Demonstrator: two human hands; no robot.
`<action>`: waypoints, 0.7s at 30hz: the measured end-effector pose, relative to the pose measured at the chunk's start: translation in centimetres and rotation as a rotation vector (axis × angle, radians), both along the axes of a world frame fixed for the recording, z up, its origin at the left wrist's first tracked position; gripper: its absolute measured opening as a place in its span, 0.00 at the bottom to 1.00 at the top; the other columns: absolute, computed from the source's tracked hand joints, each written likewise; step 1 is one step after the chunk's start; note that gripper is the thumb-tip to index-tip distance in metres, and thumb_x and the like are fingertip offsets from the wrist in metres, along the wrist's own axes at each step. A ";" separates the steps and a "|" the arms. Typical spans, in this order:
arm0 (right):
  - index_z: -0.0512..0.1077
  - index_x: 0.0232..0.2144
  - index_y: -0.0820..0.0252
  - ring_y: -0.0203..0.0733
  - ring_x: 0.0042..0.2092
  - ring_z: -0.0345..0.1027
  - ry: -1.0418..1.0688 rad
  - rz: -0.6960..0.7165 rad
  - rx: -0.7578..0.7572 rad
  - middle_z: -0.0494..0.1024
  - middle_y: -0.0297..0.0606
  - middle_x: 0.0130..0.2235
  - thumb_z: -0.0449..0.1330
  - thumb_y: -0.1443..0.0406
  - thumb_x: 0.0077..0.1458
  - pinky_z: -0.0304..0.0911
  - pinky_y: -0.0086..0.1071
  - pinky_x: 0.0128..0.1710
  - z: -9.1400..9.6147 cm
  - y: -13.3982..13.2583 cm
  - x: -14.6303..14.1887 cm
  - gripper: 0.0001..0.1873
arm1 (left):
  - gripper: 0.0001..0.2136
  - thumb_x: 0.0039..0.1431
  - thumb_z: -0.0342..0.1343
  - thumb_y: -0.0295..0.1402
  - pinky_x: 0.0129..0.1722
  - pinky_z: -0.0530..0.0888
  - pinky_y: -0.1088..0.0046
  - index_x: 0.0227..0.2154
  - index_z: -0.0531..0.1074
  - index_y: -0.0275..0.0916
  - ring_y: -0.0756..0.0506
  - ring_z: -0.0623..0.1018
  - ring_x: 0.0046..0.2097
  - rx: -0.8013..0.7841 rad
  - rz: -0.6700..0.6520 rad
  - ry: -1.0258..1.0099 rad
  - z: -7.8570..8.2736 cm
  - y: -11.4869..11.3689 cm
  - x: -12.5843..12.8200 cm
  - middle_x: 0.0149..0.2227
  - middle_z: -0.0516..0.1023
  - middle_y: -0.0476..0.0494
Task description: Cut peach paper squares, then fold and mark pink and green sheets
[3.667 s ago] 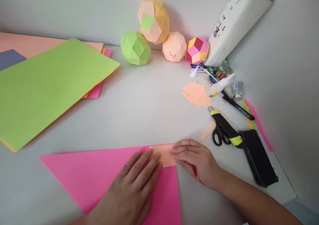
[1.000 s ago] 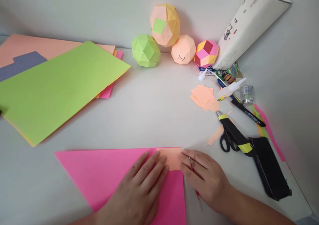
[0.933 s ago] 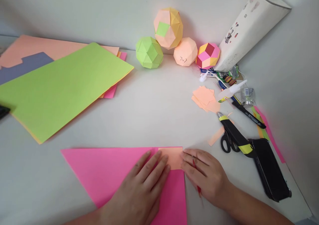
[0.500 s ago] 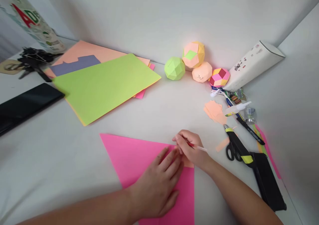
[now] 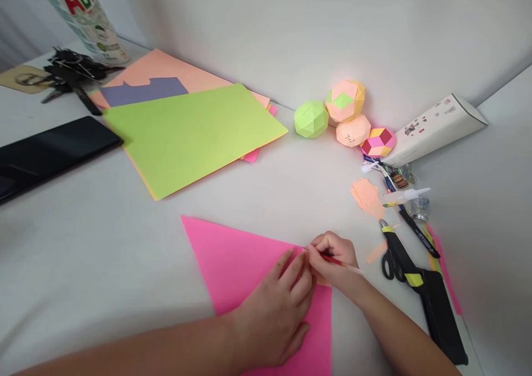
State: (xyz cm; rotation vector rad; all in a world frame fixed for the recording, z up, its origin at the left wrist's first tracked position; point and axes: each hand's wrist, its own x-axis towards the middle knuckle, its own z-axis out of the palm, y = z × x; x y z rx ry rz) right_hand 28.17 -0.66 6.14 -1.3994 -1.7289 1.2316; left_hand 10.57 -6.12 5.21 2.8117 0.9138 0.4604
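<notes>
A pink sheet of paper [image 5: 233, 259] lies on the table in front of me. My left hand [image 5: 276, 309] rests flat on it, fingers stretched out and slightly apart. Beneath its fingertips, at the sheet's upper right corner, is a small peach paper piece [image 5: 323, 280], mostly covered by both hands. My right hand [image 5: 336, 259] grips a slim red and white pen [image 5: 334, 260], whose tip meets the paper near the top edge, just beside the left fingertips.
Stacked sheets with a green one [image 5: 195, 137] on top lie at the back left, near a black phone [image 5: 58, 151]. Folded paper balls [image 5: 311, 120] stand against the wall. Scissors [image 5: 393, 259], a glue bottle [image 5: 405, 197] and peach paper pieces [image 5: 367, 196] are at right.
My right hand has turned, bringing the pen tip to the paper's upper edge by the left fingertips. The left hand stays flat on the sheet. The whole view has shifted a little.
</notes>
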 end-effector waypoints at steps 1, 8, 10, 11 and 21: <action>0.60 0.21 0.58 0.31 0.24 0.60 -0.001 0.002 -0.004 0.68 0.30 0.25 0.59 0.66 0.55 0.58 0.26 0.22 0.0 0.0 0.0 0.14 | 0.28 0.66 0.39 0.43 0.61 0.47 0.49 0.57 0.64 0.25 0.28 0.63 0.59 0.002 0.002 0.000 0.0 0.0 0.0 0.55 0.69 0.29; 0.60 0.21 0.57 0.32 0.25 0.61 -0.017 0.003 -0.026 0.70 0.30 0.26 0.59 0.65 0.55 0.59 0.26 0.23 -0.2 -0.2 0.2 0.13 | 0.27 0.66 0.38 0.43 0.62 0.46 0.49 0.58 0.64 0.26 0.28 0.62 0.60 0.001 -0.003 0.016 -0.1 -0.2 0.0 0.55 0.69 0.30; 0.60 0.21 0.57 0.32 0.25 0.62 -0.037 0.008 -0.016 0.70 0.30 0.26 0.59 0.65 0.55 0.59 0.26 0.23 -0.1 -0.2 0.2 0.13 | 0.28 0.66 0.38 0.43 0.62 0.45 0.49 0.58 0.63 0.26 0.28 0.61 0.60 -0.002 -0.002 0.019 -0.1 -0.2 0.0 0.55 0.69 0.30; 0.60 0.21 0.57 0.32 0.25 0.62 -0.050 0.012 -0.010 0.70 0.30 0.26 0.59 0.65 0.54 0.60 0.26 0.24 -0.1 -0.2 0.2 0.13 | 0.28 0.66 0.38 0.43 0.62 0.45 0.49 0.59 0.63 0.25 0.28 0.61 0.60 -0.001 -0.001 0.018 -0.1 -0.2 0.0 0.55 0.69 0.30; 0.60 0.21 0.57 0.32 0.25 0.64 -0.051 -0.003 0.001 0.71 0.30 0.26 0.59 0.66 0.53 0.61 0.26 0.24 -0.5 -0.2 0.2 0.13 | 0.27 0.66 0.40 0.43 0.63 0.42 0.49 0.59 0.62 0.26 0.29 0.60 0.61 -0.004 -0.007 0.024 -0.2 -0.2 -0.1 0.56 0.68 0.30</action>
